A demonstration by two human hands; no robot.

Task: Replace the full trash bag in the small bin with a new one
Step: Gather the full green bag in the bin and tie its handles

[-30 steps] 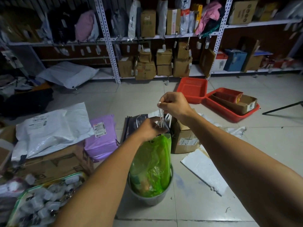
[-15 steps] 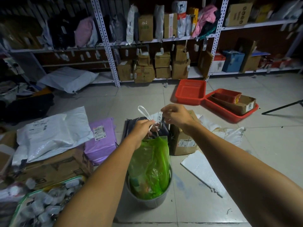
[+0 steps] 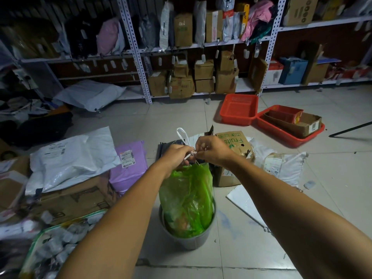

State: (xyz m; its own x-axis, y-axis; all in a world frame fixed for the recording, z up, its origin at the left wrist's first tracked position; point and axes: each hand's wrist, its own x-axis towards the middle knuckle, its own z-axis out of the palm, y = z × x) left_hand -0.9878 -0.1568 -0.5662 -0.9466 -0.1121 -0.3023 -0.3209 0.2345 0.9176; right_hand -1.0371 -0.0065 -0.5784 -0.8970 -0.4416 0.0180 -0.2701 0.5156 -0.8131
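Observation:
A small grey bin (image 3: 186, 241) stands on the tiled floor in the lower middle of the head view. A full green trash bag (image 3: 188, 200) rises out of it, gathered at the top. White drawstrings (image 3: 182, 134) come out of the bag's neck, one loop sticking up. My left hand (image 3: 176, 156) grips the bag's neck and a string. My right hand (image 3: 213, 151) pinches the string right beside it. The two hands nearly touch above the bag.
A cardboard fruit box (image 3: 234, 150) stands just right of the bag, a white board (image 3: 244, 202) lies by the bin. Purple (image 3: 129, 164) and white mailers (image 3: 70, 158) and boxes lie left. Red baskets (image 3: 239, 109) sit further back before the parcel shelves (image 3: 201, 45).
My right hand came down from above the bag to meet my left hand at the neck. A loop of the white string now sticks up behind the hands.

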